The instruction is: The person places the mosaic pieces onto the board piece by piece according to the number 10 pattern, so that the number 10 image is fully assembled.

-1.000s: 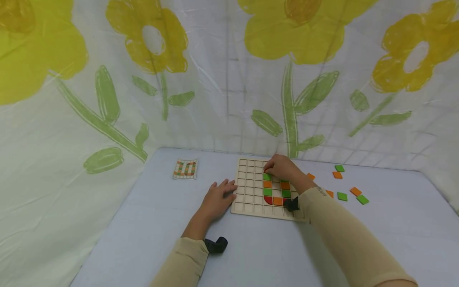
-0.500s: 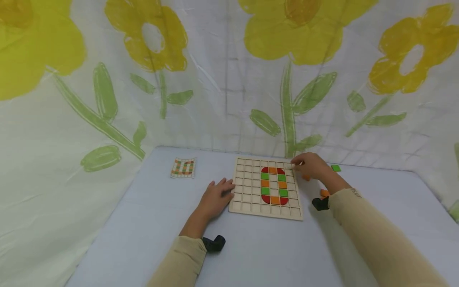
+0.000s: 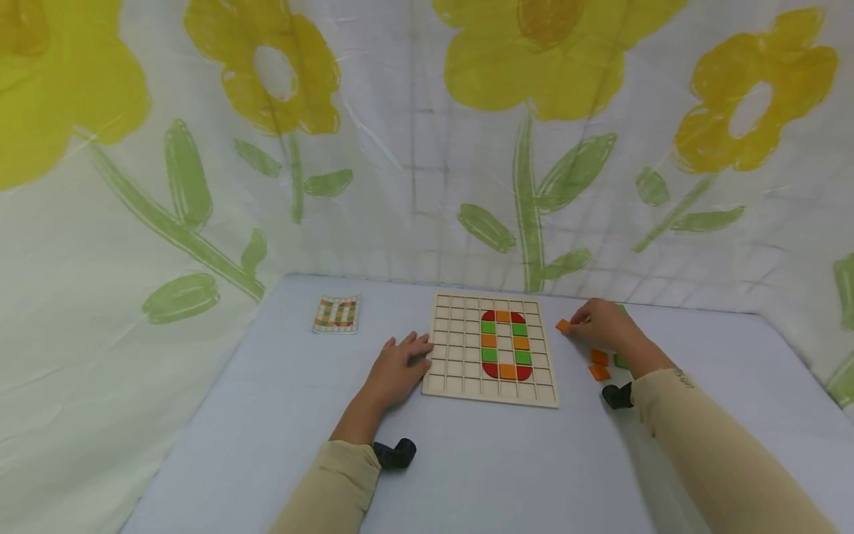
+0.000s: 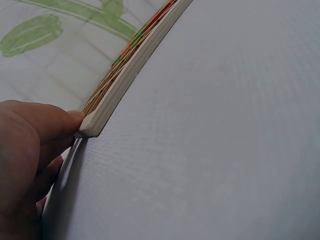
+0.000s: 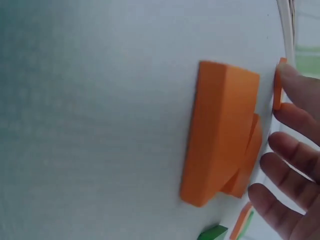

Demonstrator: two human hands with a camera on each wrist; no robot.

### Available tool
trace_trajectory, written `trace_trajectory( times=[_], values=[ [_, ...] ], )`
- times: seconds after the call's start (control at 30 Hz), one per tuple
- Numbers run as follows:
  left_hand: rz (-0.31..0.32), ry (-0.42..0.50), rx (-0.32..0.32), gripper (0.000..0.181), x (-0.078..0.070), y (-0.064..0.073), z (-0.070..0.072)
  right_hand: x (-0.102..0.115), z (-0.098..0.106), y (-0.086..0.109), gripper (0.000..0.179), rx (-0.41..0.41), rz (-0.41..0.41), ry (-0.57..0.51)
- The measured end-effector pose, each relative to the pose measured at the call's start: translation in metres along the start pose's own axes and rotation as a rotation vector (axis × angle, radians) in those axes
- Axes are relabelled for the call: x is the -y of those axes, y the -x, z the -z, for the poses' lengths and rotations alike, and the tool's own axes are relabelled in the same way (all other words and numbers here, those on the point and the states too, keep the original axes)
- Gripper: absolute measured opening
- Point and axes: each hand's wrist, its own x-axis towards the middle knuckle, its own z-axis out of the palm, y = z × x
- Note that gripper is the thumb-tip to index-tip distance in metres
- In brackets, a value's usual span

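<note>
The gridded wooden board [image 3: 454,345] lay flat on the counter [image 3: 267,445], between the two hands. The left hand [image 3: 399,371] rested with extended fingers against the board's left edge, grasping nothing; in the left wrist view, its thumb touched the edge near a corner. This light contact probably served to keep the board from sliding. The right hand [image 3: 603,326] pinched an orange tile [image 3: 563,325] by thumb and index finger, just beside the board's right edge; a fingertip hold suited so thin a piece. Whether the tile touched the counter could not be told. Two loose orange tiles [image 3: 599,363] lay below that hand, presumably kept there for easy reach. A ring of inlaid tiles [image 3: 489,341], with rounded red corners, occupied the board's right half, its squares apparently located by the grid. The printed card [image 3: 336,314] lay well apart at left, seemingly for unobstructed viewing.
</note>
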Motion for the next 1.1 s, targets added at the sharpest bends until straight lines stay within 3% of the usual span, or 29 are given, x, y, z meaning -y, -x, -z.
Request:
trace_trajectory(
  times=[0.3,0.43,0.57,0.7,0.93,1.1],
  values=[
    [-0.004,-0.005,0.008,0.037,0.0,-0.001,0.0,0.008,0.0,0.002,0.041,0.009,0.044,0.055],
    [0.004,0.005,0.007,0.037,-0.001,-0.001,0.001,0.009,0.0,0.002,0.041,-0.004,0.094,0.074],
    [0.01,0.012,0.009,0.037,-0.001,0.0,0.001,0.02,-0.002,-0.003,0.045,-0.048,0.083,0.052],
    [0.01,0.024,-0.002,0.035,-0.001,0.001,0.001,0.057,-0.011,-0.013,0.047,-0.073,0.12,-0.035],
    [0.022,0.066,-0.011,0.033,0.0,0.001,-0.001,0.132,-0.035,-0.025,0.043,0.026,0.292,-0.07],
    [0.017,0.037,-0.016,0.033,-0.002,0.0,0.0,0.168,-0.048,-0.03,0.043,0.055,0.296,-0.082]
  ],
)
